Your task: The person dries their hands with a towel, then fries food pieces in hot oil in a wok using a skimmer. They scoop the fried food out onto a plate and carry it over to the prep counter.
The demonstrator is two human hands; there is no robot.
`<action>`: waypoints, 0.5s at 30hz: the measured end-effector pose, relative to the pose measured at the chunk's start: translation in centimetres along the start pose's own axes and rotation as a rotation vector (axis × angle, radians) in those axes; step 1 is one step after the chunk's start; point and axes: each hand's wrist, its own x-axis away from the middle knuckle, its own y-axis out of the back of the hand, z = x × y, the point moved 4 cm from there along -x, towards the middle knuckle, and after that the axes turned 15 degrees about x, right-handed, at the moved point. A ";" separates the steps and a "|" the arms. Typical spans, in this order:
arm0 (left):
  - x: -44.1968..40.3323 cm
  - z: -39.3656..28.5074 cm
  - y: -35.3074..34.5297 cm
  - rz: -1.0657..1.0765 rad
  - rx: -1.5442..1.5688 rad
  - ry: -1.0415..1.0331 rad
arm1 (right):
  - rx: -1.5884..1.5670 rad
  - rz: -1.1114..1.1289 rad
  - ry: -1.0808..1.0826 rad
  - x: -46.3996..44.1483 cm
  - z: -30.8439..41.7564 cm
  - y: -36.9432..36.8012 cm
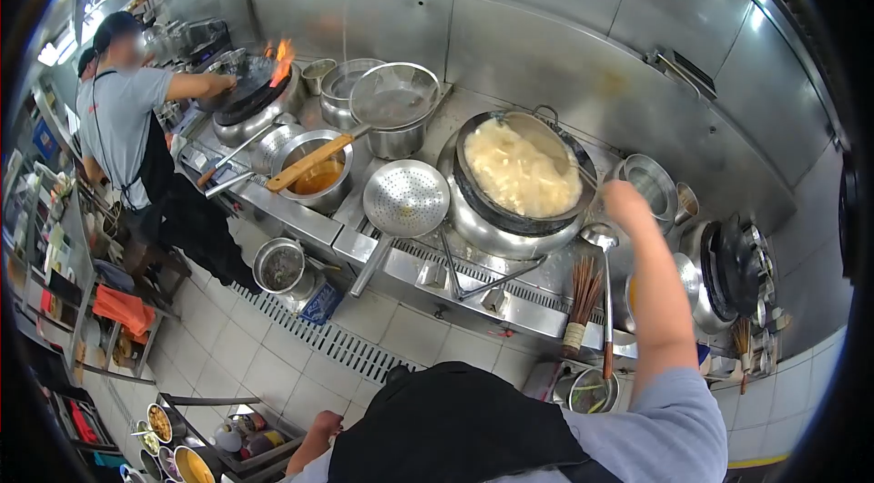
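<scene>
Right hand (pixel 626 203) holding strainer (pixel 548 135) in foaming wok (pixel 514 222), fingers clamping handle (pixel 590 179); seemingly frying; next move likely calling for steady grip; left hand (pixel 323 428) hanging low, fingers unclear

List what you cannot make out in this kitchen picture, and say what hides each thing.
Head view: whatever lies beneath the pale foam in the wok, covered by it.
Head view: fingertips of the right hand, hidden behind the hand itself.
Head view: the rest of the yellow food, cut off by the bottom edge.
</scene>
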 end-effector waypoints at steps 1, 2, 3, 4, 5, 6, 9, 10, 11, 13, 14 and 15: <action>0.4 0.5 -0.8 -0.007 0.003 0.007 | 0.049 0.079 -0.013 0.1 -1.9 0.2; 0.7 0.9 -1.3 0.010 0.006 0.010 | 0.063 0.046 0.013 2.1 -2.5 3.0; 0.9 1.0 -1.5 0.020 0.012 0.012 | 0.042 -0.006 0.022 2.9 -4.0 4.3; 1.1 1.1 -1.5 0.033 0.020 0.010 | 0.088 0.005 0.004 5.2 -3.6 7.7; 1.1 1.1 -1.4 0.044 0.024 0.010 | 0.075 -0.077 0.074 5.8 -4.6 8.5; 1.2 1.0 -1.4 0.055 0.029 0.007 | 0.081 -0.050 0.010 6.8 -5.0 9.9; 0.7 1.0 -0.3 0.070 0.038 -0.012 | 0.045 -0.076 -0.084 9.4 -3.4 12.5; 0.2 0.9 0.3 0.066 0.035 -0.021 | 0.000 -0.104 -0.083 9.8 -2.4 12.3; -0.2 0.6 1.2 0.058 0.038 -0.032 | -0.046 -0.131 -0.084 10.0 -1.4 11.9; -1.3 -0.2 3.1 0.004 0.070 -0.048 | -0.079 -0.039 -0.082 6.0 0.6 5.7; -2.3 -0.3 4.0 -0.047 0.130 -0.044 | -0.067 0.108 -0.048 3.5 2.7 2.6; -3.1 -0.7 5.2 -0.108 0.226 -0.030 | -0.038 0.068 -0.085 2.0 3.7 0.3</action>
